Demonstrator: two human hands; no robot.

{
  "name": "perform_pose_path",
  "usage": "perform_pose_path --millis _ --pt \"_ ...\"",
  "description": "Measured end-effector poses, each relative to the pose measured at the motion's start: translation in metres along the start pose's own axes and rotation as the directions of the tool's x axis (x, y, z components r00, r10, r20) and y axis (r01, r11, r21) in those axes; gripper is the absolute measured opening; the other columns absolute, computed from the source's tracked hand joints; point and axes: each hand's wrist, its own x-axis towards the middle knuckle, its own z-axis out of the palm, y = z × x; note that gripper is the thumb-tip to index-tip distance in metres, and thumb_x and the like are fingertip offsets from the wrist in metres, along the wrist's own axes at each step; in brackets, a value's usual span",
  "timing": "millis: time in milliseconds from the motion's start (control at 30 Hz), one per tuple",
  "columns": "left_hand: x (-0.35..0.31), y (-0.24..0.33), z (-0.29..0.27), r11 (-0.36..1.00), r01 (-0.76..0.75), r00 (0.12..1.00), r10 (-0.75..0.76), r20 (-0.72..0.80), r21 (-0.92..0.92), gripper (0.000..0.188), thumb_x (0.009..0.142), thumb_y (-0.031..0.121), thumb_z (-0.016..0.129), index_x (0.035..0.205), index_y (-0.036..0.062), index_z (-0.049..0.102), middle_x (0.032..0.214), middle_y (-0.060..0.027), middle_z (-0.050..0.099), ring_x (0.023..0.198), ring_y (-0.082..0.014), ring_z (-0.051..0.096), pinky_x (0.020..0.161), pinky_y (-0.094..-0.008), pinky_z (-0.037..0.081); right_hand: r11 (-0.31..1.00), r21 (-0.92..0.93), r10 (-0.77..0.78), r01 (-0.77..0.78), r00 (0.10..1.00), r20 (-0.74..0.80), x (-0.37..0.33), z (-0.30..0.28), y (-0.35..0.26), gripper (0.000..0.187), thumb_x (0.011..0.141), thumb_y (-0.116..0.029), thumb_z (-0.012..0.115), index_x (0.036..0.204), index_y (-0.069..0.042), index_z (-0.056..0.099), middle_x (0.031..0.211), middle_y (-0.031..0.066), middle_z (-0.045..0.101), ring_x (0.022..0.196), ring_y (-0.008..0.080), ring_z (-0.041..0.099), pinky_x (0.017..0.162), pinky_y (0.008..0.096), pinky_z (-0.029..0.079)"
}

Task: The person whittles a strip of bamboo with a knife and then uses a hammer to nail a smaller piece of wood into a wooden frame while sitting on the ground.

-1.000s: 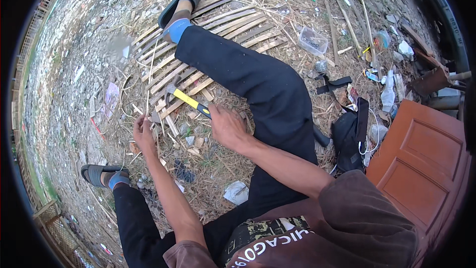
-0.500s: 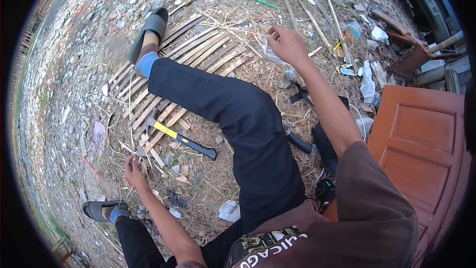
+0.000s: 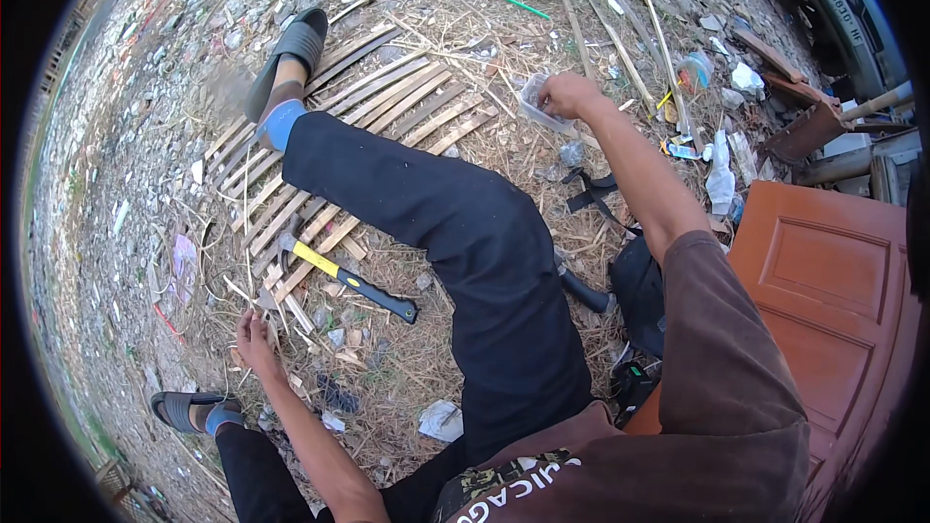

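Note:
Up ahead on the right, my right hand (image 3: 572, 95) has its bent fingers dipped into a small clear plastic container (image 3: 529, 97). The fingers are drawn together; what lies between them cannot be made out. My left hand (image 3: 258, 344) is low on the left, loosely closed, with its fingertips by a thin pale strip (image 3: 235, 289). Whatever they pinch is too small to name. Just right of it, a claw hammer (image 3: 354, 283) with a yellow and black handle rests by the edge of a lattice of wooden slats (image 3: 383, 102). My sandalled foot (image 3: 291, 44) is on the lattice.
Loose wooden slats (image 3: 612, 39) and a green stick (image 3: 509, 1) lie beyond the lattice. A brown panelled door (image 3: 823, 300) leans at my right, beside a black bag (image 3: 639, 295). A second black-handled tool (image 3: 584, 288) lies beside my knee. Rubble and litter cover the ground.
My right hand has lowered, and its fingers have gone into the clear container. My left hand has stayed near the lattice's lower end. The whole view has shifted slightly.

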Motion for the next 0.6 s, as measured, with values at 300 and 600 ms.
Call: perform_pose_path --millis 300,600 --pt "-0.002 0.000 0.005 0.998 0.032 0.999 -0.032 0.005 -0.055 0.024 0.095 0.015 0.060 0.117 0.0048 0.063 0.098 0.0003 0.063 0.073 -0.0046 0.044 0.065 -0.0198 0.038 0.991 0.021 -0.130 0.130 0.991 -0.017 0.029 0.024 0.017 0.022 0.072 -0.021 0.072 0.090 -0.008 0.074 0.086 0.0163 0.071 0.080 0.0319 0.069 0.072 0.0407 0.054" --pt "-0.005 0.007 0.008 1.000 -0.003 1.000 0.003 -0.021 0.010 0.024 0.095 0.013 0.059 0.115 0.0023 0.064 0.091 0.0013 0.058 0.074 -0.0065 0.047 0.069 -0.0214 0.042 0.716 0.692 -0.053 0.097 0.995 -0.085 0.016 -0.001 0.048 0.012 0.076 -0.008 0.075 0.081 -0.001 0.068 0.068 0.0006 0.062 0.057 0.0097 0.053 0.052 0.0267 0.042"
